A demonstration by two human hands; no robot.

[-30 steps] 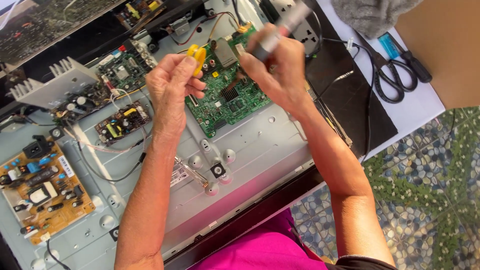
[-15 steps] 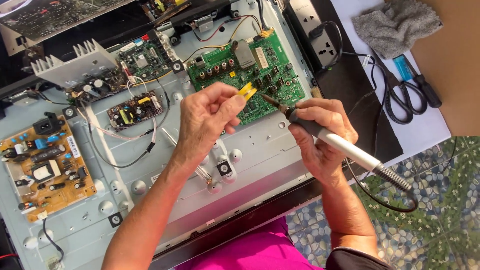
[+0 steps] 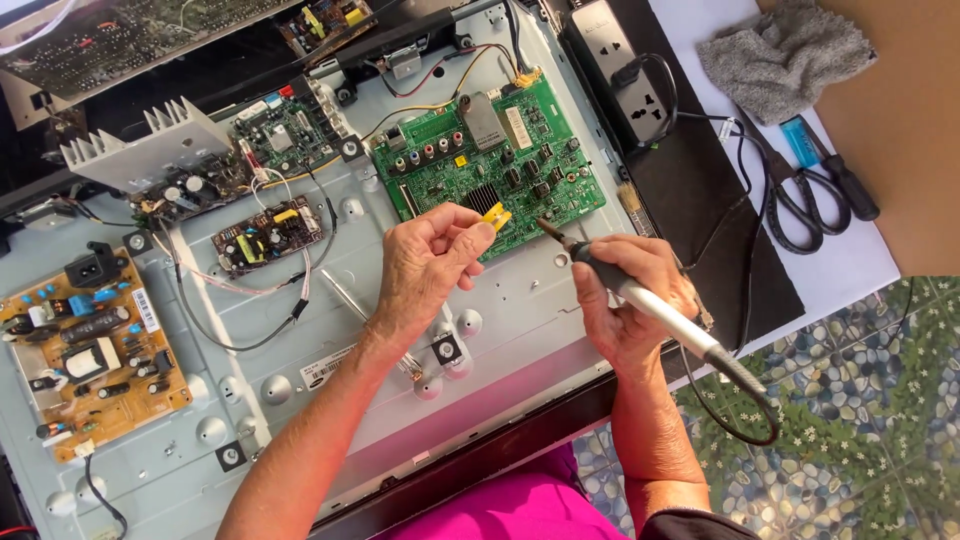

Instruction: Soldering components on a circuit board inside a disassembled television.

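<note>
My left hand (image 3: 430, 262) pinches a small yellow part (image 3: 496, 216) just below the green circuit board (image 3: 490, 158). My right hand (image 3: 628, 300) is closed around a grey soldering iron (image 3: 640, 296); its tip points up-left toward the lower edge of the green board, a little right of the yellow part. The iron's cable loops down to the right. Both hands hover over the grey metal back panel (image 3: 300, 400) of an opened flat screen.
A brown power board (image 3: 85, 350) sits at the left, a small board (image 3: 268, 234) and a heatsink board (image 3: 150, 155) above it. A black power strip (image 3: 625, 80), scissors (image 3: 800, 205), a blue-handled tool (image 3: 835, 170) and a grey cloth (image 3: 785, 55) lie at right.
Both hands came down off the green board toward its lower edge. The soldering iron swung from upright over the board to pointing up-left from below. The view shifted so the board sits higher.
</note>
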